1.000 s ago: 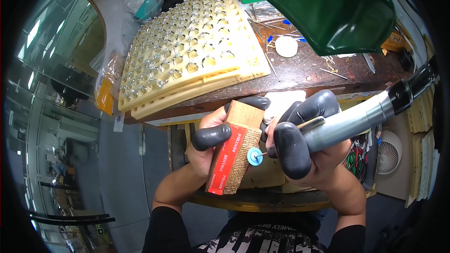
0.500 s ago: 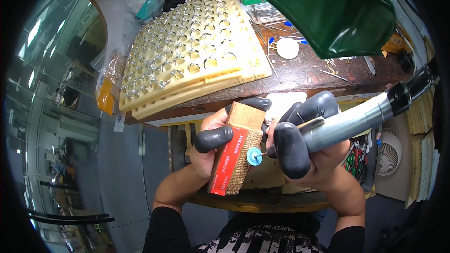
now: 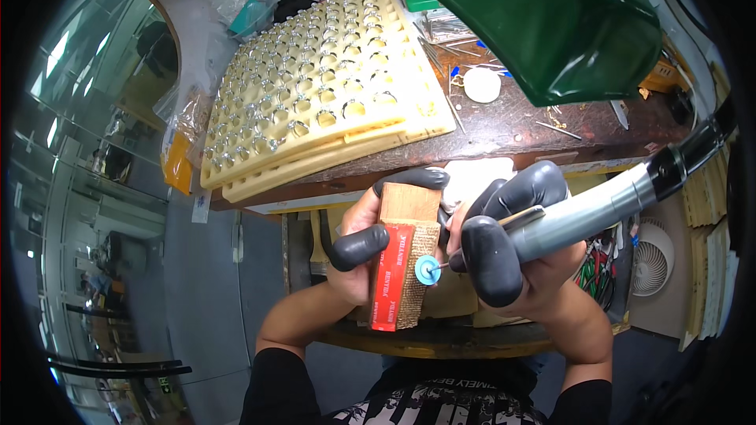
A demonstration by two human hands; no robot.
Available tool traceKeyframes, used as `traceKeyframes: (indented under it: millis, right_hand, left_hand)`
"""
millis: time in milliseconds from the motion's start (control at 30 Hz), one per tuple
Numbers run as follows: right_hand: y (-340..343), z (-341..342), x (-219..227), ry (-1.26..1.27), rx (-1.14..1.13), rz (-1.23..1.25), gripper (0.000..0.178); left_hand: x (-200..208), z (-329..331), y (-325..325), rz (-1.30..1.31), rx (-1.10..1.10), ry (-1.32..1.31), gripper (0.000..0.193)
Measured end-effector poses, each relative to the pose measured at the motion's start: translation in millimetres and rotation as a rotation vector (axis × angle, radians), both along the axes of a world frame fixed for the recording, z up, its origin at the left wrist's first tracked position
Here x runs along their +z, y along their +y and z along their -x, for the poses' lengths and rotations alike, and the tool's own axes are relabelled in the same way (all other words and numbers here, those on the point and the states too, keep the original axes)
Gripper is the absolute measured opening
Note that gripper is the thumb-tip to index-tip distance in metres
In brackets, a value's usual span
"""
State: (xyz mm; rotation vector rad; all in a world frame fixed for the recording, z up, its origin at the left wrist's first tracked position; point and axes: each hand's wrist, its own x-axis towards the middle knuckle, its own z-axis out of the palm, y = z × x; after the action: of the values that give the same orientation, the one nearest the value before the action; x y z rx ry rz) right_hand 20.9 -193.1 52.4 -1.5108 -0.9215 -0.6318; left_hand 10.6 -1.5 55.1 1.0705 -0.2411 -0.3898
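My left hand (image 3: pixel 358 248), with black finger cots on its thumb and a fingertip, is closed around a wooden block (image 3: pixel 409 203). A red printed label covers one side of the block, and the side facing right is rough and brown. My right hand (image 3: pixel 504 248), also in black finger cots, grips a silver rotary handpiece (image 3: pixel 594 208). A thin shaft from the handpiece carries a small light-blue disc (image 3: pixel 428 269), which sits against the rough side; whether it spins, I cannot tell. Between my right fingers lies a slim metal piece (image 3: pixel 522 217).
Stacked cream trays (image 3: pixel 339 130) full of silver rings stand on the wooden bench at the left. A green lamp hood (image 3: pixel 543 24) hangs above the right side. Past my hands are a white round lump (image 3: pixel 482 85) and scattered metal tools. A white fan (image 3: pixel 652 256) stands at the right.
The block has turned to a more upright angle, its lower end swinging right. My left hand shifted with it. The disc remains at the rough side, and my right hand has barely moved.
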Motion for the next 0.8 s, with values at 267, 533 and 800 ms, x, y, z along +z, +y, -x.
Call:
traceKeyframes:
  millis: [267, 533, 800]
  right_hand:
    - [1, 2, 2, -0.013, -0.006, 0.003, 0.016]
    - [5, 3, 5, 0.051, -0.022, -0.044, 0.012]
    - [7, 1, 2, 0.009, -0.033, -0.06, 0.012]
  left_hand:
    - [-3, 3, -1, 0.039, 0.013, 0.051, 0.08]
    - [-5, 2, 0, 0.07, 0.011, 0.086, 0.079]
    - [2, 2, 1, 0.003, -0.004, 0.059, 0.077]
